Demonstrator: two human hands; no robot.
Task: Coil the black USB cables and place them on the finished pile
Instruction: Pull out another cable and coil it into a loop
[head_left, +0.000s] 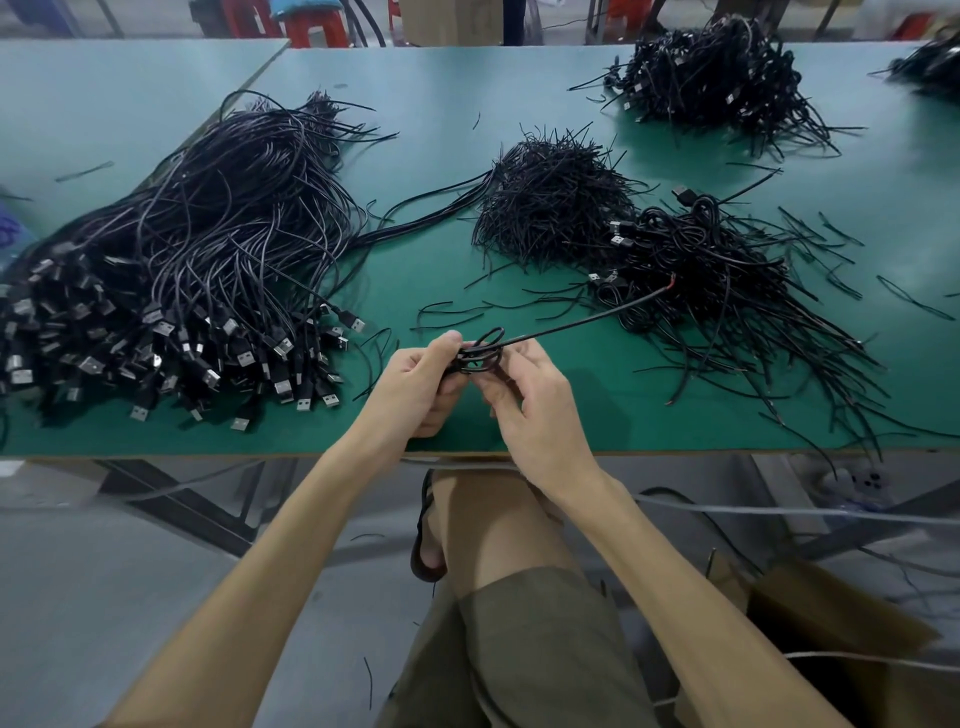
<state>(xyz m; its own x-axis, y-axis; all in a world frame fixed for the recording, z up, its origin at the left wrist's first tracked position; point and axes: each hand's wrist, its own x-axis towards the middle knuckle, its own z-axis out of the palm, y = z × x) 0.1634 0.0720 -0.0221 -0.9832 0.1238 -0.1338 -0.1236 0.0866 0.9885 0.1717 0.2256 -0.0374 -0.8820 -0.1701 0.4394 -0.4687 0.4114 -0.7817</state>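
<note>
1. The near edge of the green surface (597, 400) runs just under both wrists. The fingers work above a bare strip just inside that edge.
2. Left of the fingers lies a big heap of loose USB cables (208, 249), plugs fanned toward the near edge. Only a narrow bare gap separates it from the left hand (415, 384).
3. Beyond and to the right of the fingers sits the pile of coiled cables (727, 280), with stray ends reaching toward the near edge. Straight beyond the fingers is a mound of short black wire pieces (550, 208), with open green between.
4. The left hand grips the partly coiled black USB cable (483, 349), thumb pressed on top of the loops and fingers curled beneath.
5. The right hand (530, 405) meets it from the right, fingers curled at the same loops. It appears to pinch them, though the loops hide the fingertips.
6. The cable's free tail rises up and right from the fingers, off the surface, its red-tipped end over the coiled pile.
</note>
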